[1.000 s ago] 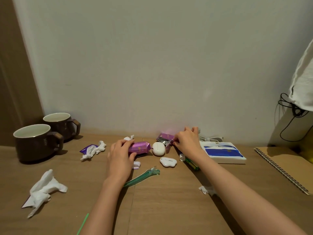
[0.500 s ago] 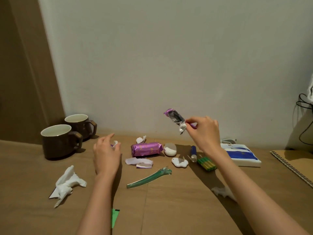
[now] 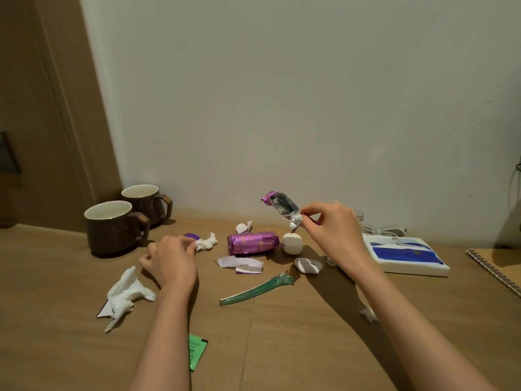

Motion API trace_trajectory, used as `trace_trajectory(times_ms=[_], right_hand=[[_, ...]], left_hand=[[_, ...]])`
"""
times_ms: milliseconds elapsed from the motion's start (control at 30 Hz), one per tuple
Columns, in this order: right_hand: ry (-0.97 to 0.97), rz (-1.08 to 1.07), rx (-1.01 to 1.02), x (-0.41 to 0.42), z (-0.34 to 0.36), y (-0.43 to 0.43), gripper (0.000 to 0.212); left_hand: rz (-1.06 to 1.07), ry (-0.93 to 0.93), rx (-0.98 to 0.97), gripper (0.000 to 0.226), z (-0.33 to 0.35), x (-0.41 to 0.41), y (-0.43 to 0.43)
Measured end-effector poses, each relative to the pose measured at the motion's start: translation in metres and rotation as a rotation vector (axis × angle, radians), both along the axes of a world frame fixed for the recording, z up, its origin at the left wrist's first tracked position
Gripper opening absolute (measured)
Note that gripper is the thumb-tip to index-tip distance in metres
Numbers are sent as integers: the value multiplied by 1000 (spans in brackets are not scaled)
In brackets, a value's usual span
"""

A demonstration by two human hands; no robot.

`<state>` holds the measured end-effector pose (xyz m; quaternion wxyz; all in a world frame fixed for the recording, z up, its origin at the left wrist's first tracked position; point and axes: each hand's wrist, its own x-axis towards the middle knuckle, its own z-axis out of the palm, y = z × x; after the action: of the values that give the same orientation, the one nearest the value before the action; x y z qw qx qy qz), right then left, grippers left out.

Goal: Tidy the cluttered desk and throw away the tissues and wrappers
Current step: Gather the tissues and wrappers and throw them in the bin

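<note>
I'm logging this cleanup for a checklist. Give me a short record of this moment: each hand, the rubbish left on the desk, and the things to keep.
right hand: pinches an empty purple foil wrapper, raised above the desk
left hand: fingertips at a small crumpled tissue; grip unclear
rubbish lying on desk: large tissue, torn wrapper scraps, tissue scrap
keepers: front mug, rear mug, green hair clip, tissue pack

I see a matt wood-grain desk (image 3: 310, 334), a crinkled wrapper (image 3: 282, 206) lined with mirror-bright foil, a glossy purple foil packet (image 3: 252, 243), a soft crumpled paper tissue (image 3: 124, 292), a glazed brown mug (image 3: 112, 230) and a shiny translucent green plastic clip (image 3: 256, 287).
</note>
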<state>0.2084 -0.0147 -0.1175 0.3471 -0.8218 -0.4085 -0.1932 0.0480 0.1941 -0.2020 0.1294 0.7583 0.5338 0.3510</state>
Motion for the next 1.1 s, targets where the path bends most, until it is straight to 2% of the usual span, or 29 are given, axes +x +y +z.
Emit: trace_trajectory(times_ms=[100,333,433,500,700,867,1100], right_hand=[[12,26,-4,-4,2,1,19],[20,104,101,-21,22,-8,15],[8,162,175,-34,38,-16,9],[29,215,229,-47,48,-24,13],[280,470,315,-105,57,-53,12],[656,668,297,-159,38,-71,10],[956,846,87,-223,0,-79,8]], left_hand=[[-48,-74,42,18,3,3,0],[-350,-467,-17,21,50,6,-25],[-448,-531,-44,19,75,-4,-49],[-489,-561,-55,13,88,-18,-64],[-632,-643,-228,10,103,-90,-112],[-625,-613,-266,11,87,-161,-141],[-513,-661,-351,16,47,-263,-155]])
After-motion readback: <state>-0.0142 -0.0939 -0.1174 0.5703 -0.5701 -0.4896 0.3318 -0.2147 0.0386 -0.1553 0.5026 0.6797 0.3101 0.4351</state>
